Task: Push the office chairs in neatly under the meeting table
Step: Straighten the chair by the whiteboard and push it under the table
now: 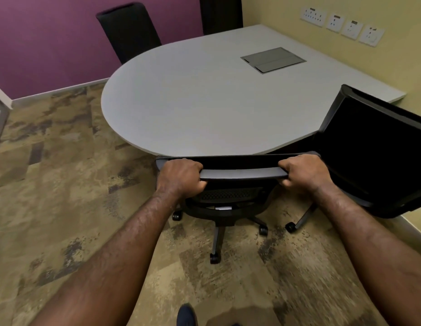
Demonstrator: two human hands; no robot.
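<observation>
Chair (228, 171): backrest top touching the rounded table (193, 102) edge, castors out on the carpet. Left hand (180, 176) and right hand (303, 172) clenched on its ends, equally near; table lies straight ahead, backrest's long axis crosswise.

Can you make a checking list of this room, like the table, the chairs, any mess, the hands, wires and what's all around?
Surface: grey table, bare top with a closed metal hatch.
Job's things: near chair at the table's round end, backrest almost at the edge; right chair angled at the side; two far chairs behind the table.
Clutter: nothing seen.
Grippers: left hand and right hand both grip the near chair's top rail.
Cables: nothing seen.
Surroundings: patterned carpet, purple wall, yellow wall with sockets, a shoe at the bottom.
</observation>
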